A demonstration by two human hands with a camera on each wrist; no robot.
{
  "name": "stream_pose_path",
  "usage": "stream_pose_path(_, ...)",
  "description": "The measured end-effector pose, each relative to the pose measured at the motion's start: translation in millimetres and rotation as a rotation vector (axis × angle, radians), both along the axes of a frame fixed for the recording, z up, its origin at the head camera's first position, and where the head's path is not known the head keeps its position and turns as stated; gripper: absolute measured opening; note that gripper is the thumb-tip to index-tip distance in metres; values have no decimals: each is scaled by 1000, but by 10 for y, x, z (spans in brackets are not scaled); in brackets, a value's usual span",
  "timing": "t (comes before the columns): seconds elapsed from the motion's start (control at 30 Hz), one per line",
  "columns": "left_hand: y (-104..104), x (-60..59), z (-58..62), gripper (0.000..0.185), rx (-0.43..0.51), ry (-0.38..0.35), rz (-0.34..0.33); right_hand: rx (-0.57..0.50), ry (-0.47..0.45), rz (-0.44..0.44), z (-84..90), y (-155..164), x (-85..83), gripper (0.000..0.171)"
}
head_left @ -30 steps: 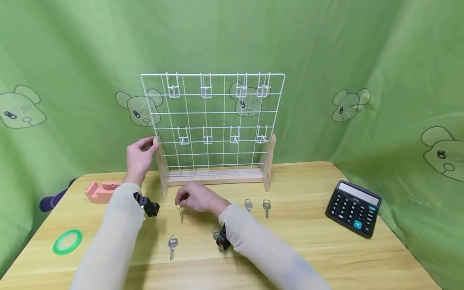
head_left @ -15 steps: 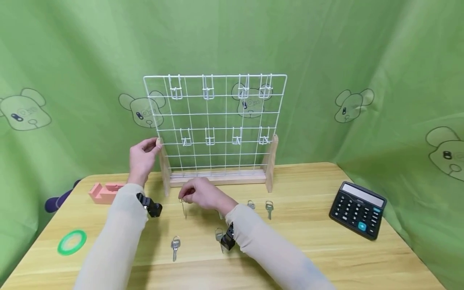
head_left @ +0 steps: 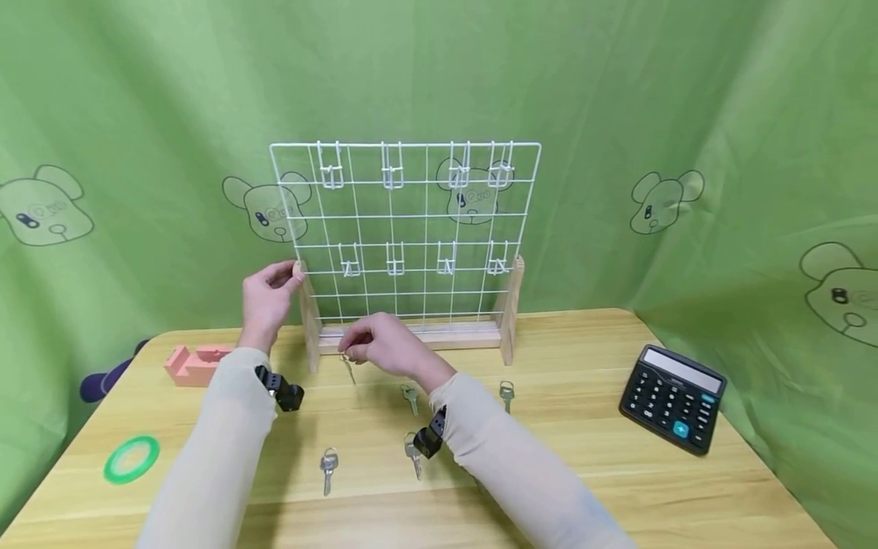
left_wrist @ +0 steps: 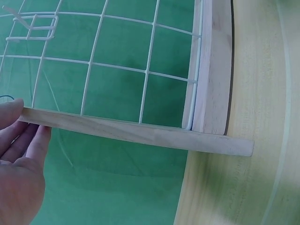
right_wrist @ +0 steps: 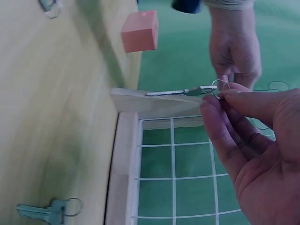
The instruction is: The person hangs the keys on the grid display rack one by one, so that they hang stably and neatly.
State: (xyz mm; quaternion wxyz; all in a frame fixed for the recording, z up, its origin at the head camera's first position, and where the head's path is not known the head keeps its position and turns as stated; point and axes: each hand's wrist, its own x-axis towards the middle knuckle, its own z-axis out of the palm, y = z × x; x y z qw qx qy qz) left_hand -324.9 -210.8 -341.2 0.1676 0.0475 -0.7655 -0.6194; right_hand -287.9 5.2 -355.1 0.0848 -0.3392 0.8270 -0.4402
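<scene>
Head view: left hand (head_left: 266, 296) grips the wire rack's wooden post (head_left: 307, 320), steadying it; right hand (head_left: 384, 352) pinches a key (head_left: 350, 370) by its ring; best lifted slowly, ring kept open toward a hook (head_left: 350, 264).

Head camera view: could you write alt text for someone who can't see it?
A person's right hand pinches a key by its ring above a wooden table, while the left hand grips the post of a white wire rack. Loose keys and a calculator lie around.

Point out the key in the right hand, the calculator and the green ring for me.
key (head_left: 350, 370), head view, on its blade below the fingers.
calculator (head_left: 672, 398), head view, on its keypad.
green ring (head_left: 112, 466), head view, on its left band.
</scene>
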Motion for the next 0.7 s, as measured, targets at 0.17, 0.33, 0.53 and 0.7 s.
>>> stream_pose_path(0.17,0,-3,8,40,13,-10,-3,-28,-1,-26,93,-3,13,8)
stream_pose_path(0.33,-6,-5,10,41,20,-16,-7,-37,12,-101,180,-10,25,11)
stream_pose_path(0.53,-16,0,12,41,9,-19,-11,-24,42,-169,279,22,9,12)
stream_pose_path(0.7,-10,2,2,41,5,-16,-12,-71,18,-182,394,44,1,12)
